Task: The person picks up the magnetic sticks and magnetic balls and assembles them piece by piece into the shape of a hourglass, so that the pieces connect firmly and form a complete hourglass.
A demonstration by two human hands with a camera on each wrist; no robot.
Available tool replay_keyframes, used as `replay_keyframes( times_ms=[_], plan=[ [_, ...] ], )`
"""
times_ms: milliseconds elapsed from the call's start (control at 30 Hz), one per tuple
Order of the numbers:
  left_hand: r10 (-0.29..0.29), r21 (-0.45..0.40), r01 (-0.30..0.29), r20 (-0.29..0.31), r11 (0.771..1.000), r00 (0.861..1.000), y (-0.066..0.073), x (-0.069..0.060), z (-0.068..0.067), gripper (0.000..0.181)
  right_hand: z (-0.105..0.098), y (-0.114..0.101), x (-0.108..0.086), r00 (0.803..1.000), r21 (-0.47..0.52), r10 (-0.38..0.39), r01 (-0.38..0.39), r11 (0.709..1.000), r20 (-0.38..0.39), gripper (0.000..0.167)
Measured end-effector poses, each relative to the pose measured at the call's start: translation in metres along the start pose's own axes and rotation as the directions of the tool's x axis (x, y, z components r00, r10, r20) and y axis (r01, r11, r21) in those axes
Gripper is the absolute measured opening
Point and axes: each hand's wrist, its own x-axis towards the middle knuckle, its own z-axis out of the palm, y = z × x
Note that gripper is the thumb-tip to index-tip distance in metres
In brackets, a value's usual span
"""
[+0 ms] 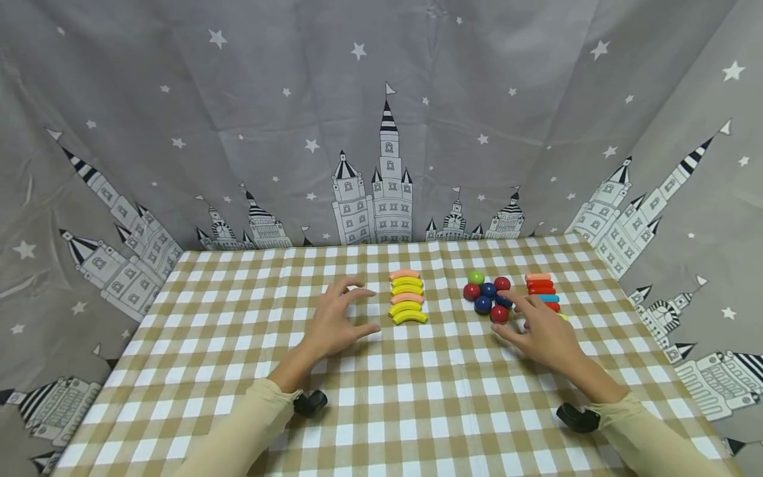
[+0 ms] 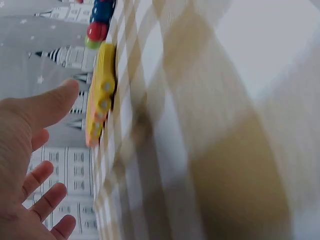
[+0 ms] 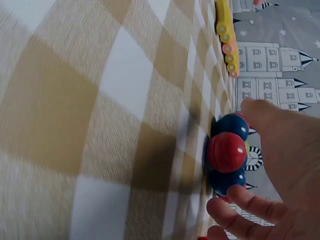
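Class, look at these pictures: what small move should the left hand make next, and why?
Probably ease the left hand a little closer to the curved pieces. The hand is empty, open and turned toward them, yet the head view shows a gap between. The pieces lie side by side in one row, so a gentle approach seems wise to avoid scattering them.

curtained tabletop nook, room type unclear, grey castle-print drapes (image 1: 357,119), checked tablecloth (image 1: 417,384)
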Motion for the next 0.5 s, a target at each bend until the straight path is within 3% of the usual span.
replay_keyframes(
  times_ms=[267, 500],
  plan=[
    [-0.012, -0.081, 0.018, 0.074, 0.997, 0.997, 0.019, 0.012, 0.029, 0.053, 0.013, 0.0, 0.002, 1.0, 0.081, 0.004, -0.002, 0.997, -0.029, 0.059],
    [0.024, -0.065, -0.02, 0.074, 0.998, 0.997, 0.024, 0.017, 0.043, 0.049, 0.019, 0.001, 0.005, 0.998, 0.161, 0.051, -0.044, 0.986, -0.037, 0.046]
  ],
)
